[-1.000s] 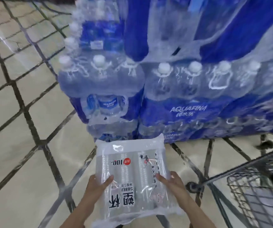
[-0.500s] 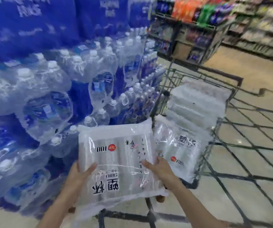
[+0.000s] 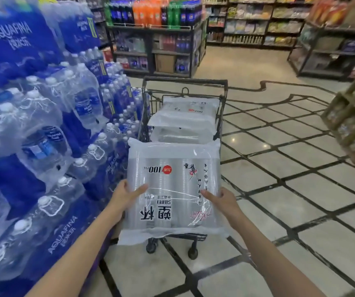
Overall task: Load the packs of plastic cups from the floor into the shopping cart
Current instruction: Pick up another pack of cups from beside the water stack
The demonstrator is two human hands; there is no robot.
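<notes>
A clear pack of plastic cups (image 3: 172, 185) with black and red print is held flat in front of me, over the near end of the shopping cart (image 3: 185, 82). My left hand (image 3: 125, 194) grips its left edge and my right hand (image 3: 221, 200) grips its right edge. Inside the dark wire cart lie two more cup packs (image 3: 185, 116), one stacked on the other. The held pack hides the cart's near rim and most of its basket; only the wheels show below.
A tall stack of shrink-wrapped water bottles (image 3: 43, 136) stands close on the left, touching the cart's side. Store shelves (image 3: 155, 39) line the back, and a wooden rack (image 3: 354, 125) stands at the right. Tiled floor (image 3: 290, 179) lies to the right of the cart.
I have lifted the pack from floor level and turned right toward the cart. The pack now hangs over the cart's near end, and the cart is straight ahead.
</notes>
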